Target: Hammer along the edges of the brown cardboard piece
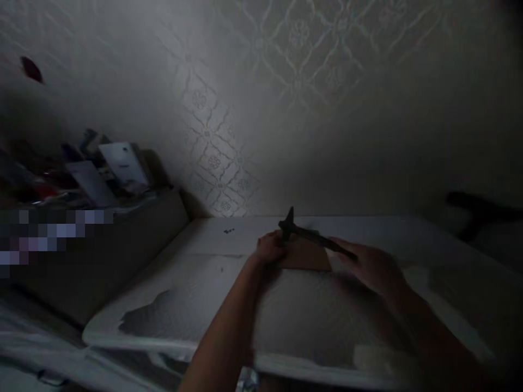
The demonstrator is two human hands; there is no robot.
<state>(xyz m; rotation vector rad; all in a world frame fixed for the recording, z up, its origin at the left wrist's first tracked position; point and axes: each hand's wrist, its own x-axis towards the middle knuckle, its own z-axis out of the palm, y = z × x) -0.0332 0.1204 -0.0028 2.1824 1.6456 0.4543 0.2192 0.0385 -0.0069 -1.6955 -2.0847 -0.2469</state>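
My right hand (373,267) is wrapped round the end of a hammer (316,238). The hammer's handle slants up to the left, and its dark head hangs over the left part of a brown board (308,258). That flat board lies on a pale, worn table (204,305). At the board's left edge is my left hand (269,247), its fingers curled closed just beside the hammer head. Whatever those fingers pinch, if anything, is hidden in the dim light. Several tiny dark pieces (229,231) lie farther left, too small to name.
To the left stands a cabinet (139,245) with white boxes (125,163) and clutter on top. A patterned wall (294,109) rises behind the table. On the right is a dark object (478,209) that I cannot identify.
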